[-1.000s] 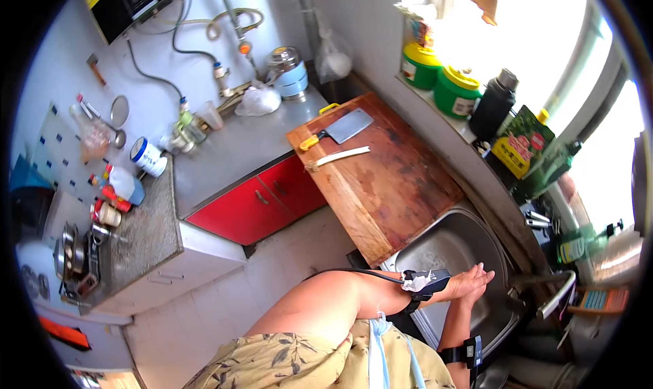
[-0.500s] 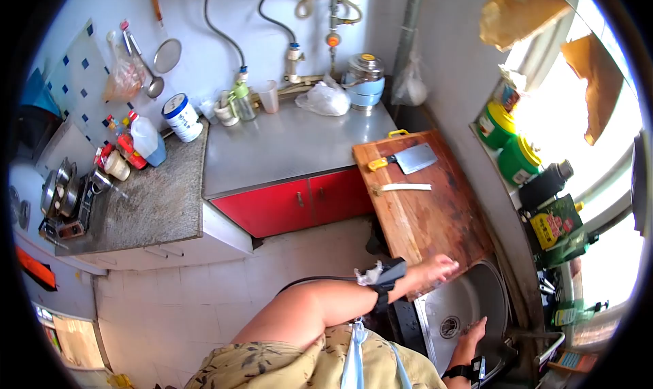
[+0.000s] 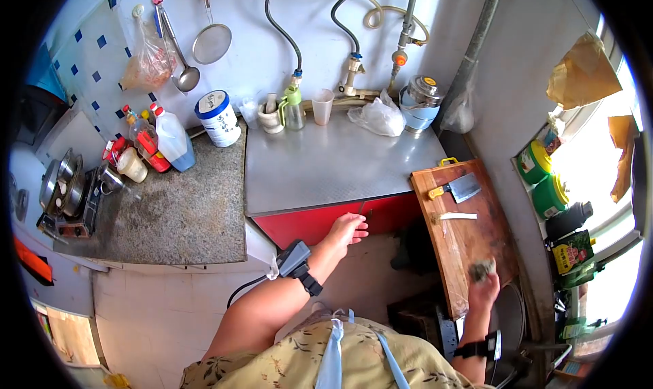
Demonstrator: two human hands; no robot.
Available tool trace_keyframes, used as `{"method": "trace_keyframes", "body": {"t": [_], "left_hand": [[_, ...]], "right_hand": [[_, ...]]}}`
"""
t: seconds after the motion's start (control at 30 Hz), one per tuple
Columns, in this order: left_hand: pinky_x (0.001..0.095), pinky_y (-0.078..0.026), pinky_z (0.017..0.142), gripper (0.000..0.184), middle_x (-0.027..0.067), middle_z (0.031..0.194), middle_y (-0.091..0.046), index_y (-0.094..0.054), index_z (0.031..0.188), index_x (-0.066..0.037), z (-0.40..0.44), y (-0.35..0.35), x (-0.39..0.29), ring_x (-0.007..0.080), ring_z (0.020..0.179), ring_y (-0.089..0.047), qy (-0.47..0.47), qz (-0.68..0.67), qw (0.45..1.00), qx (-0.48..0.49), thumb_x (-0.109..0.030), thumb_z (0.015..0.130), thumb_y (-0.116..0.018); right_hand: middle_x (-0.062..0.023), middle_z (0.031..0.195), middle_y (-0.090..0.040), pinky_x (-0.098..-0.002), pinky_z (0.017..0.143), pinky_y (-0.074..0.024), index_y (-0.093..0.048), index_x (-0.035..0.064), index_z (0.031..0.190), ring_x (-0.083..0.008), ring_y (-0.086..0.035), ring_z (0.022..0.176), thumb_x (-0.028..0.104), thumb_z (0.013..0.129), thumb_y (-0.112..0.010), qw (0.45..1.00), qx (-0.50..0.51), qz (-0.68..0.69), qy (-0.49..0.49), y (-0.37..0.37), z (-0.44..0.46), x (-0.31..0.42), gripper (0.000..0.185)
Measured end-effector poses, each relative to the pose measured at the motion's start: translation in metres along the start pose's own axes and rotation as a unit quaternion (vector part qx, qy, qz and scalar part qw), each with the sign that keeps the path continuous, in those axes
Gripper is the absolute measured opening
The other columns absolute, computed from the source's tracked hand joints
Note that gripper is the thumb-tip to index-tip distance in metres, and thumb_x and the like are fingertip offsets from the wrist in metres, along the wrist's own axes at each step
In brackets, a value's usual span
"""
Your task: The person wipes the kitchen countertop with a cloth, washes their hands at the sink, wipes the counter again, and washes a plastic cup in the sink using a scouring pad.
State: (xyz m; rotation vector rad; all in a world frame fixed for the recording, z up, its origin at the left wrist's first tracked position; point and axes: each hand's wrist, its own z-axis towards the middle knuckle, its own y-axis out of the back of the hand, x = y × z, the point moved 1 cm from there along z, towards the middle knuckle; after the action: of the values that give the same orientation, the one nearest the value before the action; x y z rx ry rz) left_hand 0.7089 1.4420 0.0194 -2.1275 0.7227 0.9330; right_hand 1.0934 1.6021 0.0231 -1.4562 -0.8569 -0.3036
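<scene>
My left hand [image 3: 345, 234] is in the air in front of the red cabinet, fingers loosely spread and holding nothing. Over the near right part of the wooden cutting board [image 3: 457, 246], my right hand [image 3: 483, 294] grips a crumpled grey-green wad [image 3: 481, 270], whose exact kind is unclear. Farther up the board lies a cleaver [image 3: 465, 187] with a yellow handle. Below the cleaver rests a white stalk [image 3: 457, 216] with a brownish end. The metal sink [image 3: 514, 311] is partly hidden beside my right forearm.
A steel counter [image 3: 326, 174] carries a plastic bag [image 3: 378, 117], a cup [image 3: 322, 107] and a blue-banded metal container [image 3: 420, 104]. Bottles and a white tub [image 3: 218, 119] stand on the stone counter [image 3: 183, 215]. Green tubs [image 3: 548, 196] line the windowsill.
My left hand has moved left from the board's near edge. My right hand has risen out of the sink to the board, now with the wad in it. The view has shifted.
</scene>
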Motion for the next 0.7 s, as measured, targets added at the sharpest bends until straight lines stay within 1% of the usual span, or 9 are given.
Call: {"method": "trace_keyframes", "body": {"t": [0.07,0.17,0.2,0.33,0.4,0.43,0.53,0.6,0.7], "left_hand": [[0.0294,-0.047,0.068,0.022,0.0052,0.091,-0.061,-0.055,0.101,-0.01,-0.007,0.013,-0.007,0.0169,0.082,-0.06,0.0,-0.009,1.0,0.006,-0.026,0.085,-0.056],[0.0316,-0.048,0.071,0.024,0.0065,0.096,-0.059,-0.054,0.103,-0.009,-0.019,0.02,-0.012,0.0179,0.083,-0.06,0.033,-0.018,0.997,0.061,-0.025,0.086,-0.056],[0.0332,-0.048,0.072,0.025,0.007,0.098,-0.059,-0.053,0.105,-0.008,-0.023,0.019,-0.014,0.0186,0.083,-0.06,0.046,-0.026,0.994,0.091,-0.025,0.087,-0.055],[0.036,-0.049,0.073,0.028,0.0082,0.1,-0.057,-0.049,0.11,-0.007,-0.025,0.023,-0.028,0.02,0.082,-0.06,0.039,-0.091,0.99,0.101,-0.021,0.086,-0.056],[0.0355,-0.051,0.071,0.031,0.0082,0.097,-0.057,-0.047,0.112,-0.006,-0.019,0.042,-0.034,0.0197,0.078,-0.06,0.0,-0.07,0.997,0.03,-0.016,0.085,-0.056],[0.0314,-0.05,0.064,0.036,0.0082,0.09,-0.057,-0.044,0.111,-0.004,-0.014,0.054,-0.038,0.0176,0.073,-0.058,-0.018,-0.06,0.998,0.003,-0.016,0.082,-0.06],[0.0291,-0.049,0.063,0.037,0.0068,0.089,-0.058,-0.046,0.109,-0.003,0.002,0.084,-0.056,0.0156,0.072,-0.057,-0.018,-0.047,0.993,-0.103,-0.014,0.078,-0.063],[0.0292,-0.049,0.064,0.035,0.0069,0.09,-0.058,-0.048,0.107,-0.003,0.013,0.091,-0.071,0.0156,0.073,-0.057,-0.039,-0.051,0.986,-0.151,-0.012,0.077,-0.063],[0.0285,-0.05,0.066,0.018,0.0049,0.084,-0.055,-0.051,0.093,-0.004,0.034,0.102,-0.089,0.016,0.077,-0.057,-0.112,-0.067,0.968,-0.215,-0.008,0.077,-0.06]], "right_hand": [[-0.0102,0.107,-0.054,-0.0412,0.091,-0.0408,-0.041,0.0042,0.124,-0.0269,-0.052,0.102,0.012,0.074,-0.055,0.996,0.076,-0.033,-0.034,-0.074,0.012,-0.037,0.052],[-0.0112,0.113,-0.053,-0.0411,0.093,-0.0394,-0.045,0.0027,0.12,-0.0261,-0.05,0.108,0.023,0.082,-0.052,0.974,0.19,-0.034,-0.119,-0.153,0.021,-0.106,0.044],[-0.011,0.114,-0.054,-0.0406,0.093,-0.0396,-0.047,0.0018,0.118,-0.0253,-0.051,0.107,0.024,0.082,-0.051,0.975,0.177,-0.055,-0.123,-0.168,0.026,-0.132,0.042],[-0.0103,0.111,-0.056,-0.0323,0.094,-0.0379,-0.047,0.0004,0.121,-0.0202,-0.052,0.104,0.013,0.086,-0.04,0.93,0.272,-0.12,-0.215,-0.225,0.028,-0.213,0.037],[-0.0094,0.113,-0.055,-0.031,0.094,-0.0375,-0.045,0.0007,0.124,-0.0178,-0.051,0.105,0.011,0.09,-0.037,0.906,0.284,-0.153,-0.274,-0.247,0.028,-0.239,0.037],[-0.0092,0.114,-0.055,-0.0303,0.093,-0.0375,-0.044,0.0008,0.125,-0.017,-0.051,0.105,0.013,0.092,-0.036,0.895,0.298,-0.139,-0.302,-0.253,0.032,-0.25,0.037],[-0.0075,0.113,-0.055,-0.0315,0.092,-0.0394,-0.044,0.0023,0.125,-0.0171,-0.05,0.106,0.02,0.095,-0.037,0.873,0.324,-0.124,-0.343,-0.27,0.055,-0.273,0.036],[-0.0059,0.112,-0.056,-0.0345,0.089,-0.0425,-0.047,0.0041,0.121,-0.0176,-0.051,0.105,0.024,0.095,-0.038,0.871,0.279,-0.151,-0.375,-0.278,0.079,-0.285,0.034],[-0.0051,0.109,-0.057,-0.0358,0.082,-0.0463,-0.049,0.0089,0.119,-0.0175,-0.055,0.098,0.027,0.095,-0.039,0.877,0.258,-0.181,-0.363,-0.288,0.119,-0.289,0.032]]}}
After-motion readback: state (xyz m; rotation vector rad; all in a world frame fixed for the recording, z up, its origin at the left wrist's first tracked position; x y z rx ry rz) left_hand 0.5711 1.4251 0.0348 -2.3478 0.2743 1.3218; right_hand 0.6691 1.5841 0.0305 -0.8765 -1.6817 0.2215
